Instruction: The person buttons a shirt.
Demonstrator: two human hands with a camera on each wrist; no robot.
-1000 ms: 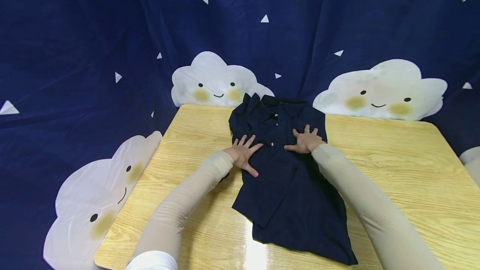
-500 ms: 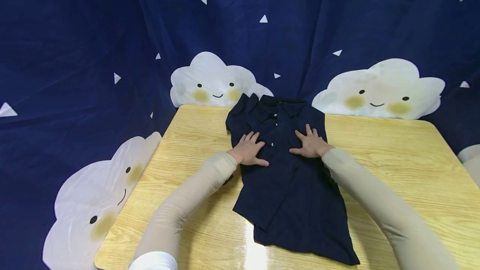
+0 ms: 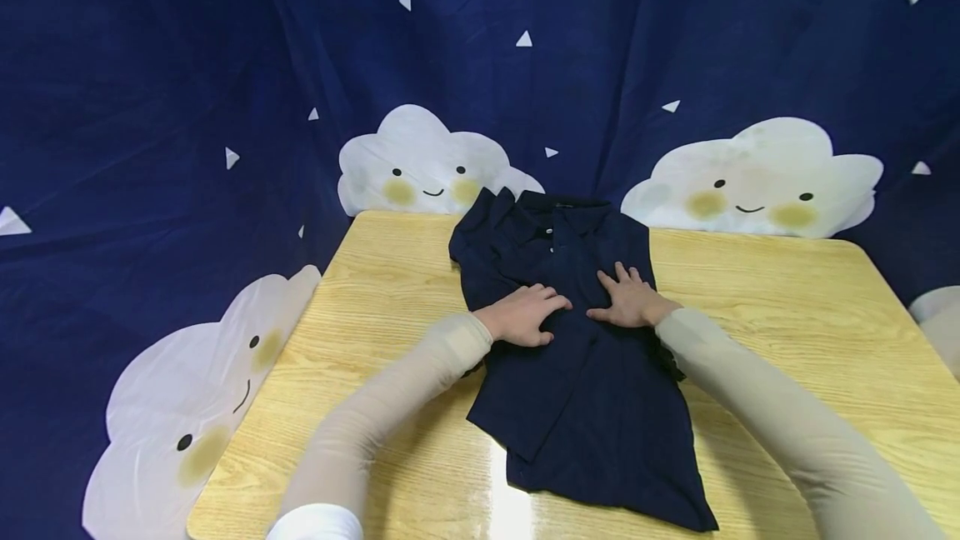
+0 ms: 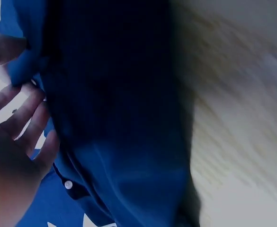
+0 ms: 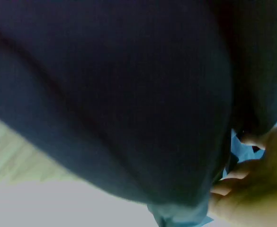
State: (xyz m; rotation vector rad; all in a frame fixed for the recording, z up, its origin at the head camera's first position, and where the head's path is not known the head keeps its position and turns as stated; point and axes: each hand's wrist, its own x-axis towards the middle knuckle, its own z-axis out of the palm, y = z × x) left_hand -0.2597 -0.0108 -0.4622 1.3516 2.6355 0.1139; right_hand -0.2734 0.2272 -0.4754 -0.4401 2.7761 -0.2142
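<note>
A navy collared shirt with small white buttons lies on the wooden table, its collar at the far edge and one front panel slanting across its lower half. My left hand is over the left chest and reaches to the button line, covering a lower button. On the opposite chest rests my right hand, fingers spread. In the left wrist view, the fingers are extended beside the dark cloth. The right wrist view shows the right hand against the fabric, its fingertips partly hidden.
The light wooden table extends on both sides of the shirt. Behind it hangs a dark blue curtain with white triangles and smiling clouds. Another cloud borders the table's left side.
My left hand has slid right across the shirt toward the button line, its fingers drawing closer together. My right hand has shifted slightly right and nearer to me. The shirt has barely moved.
</note>
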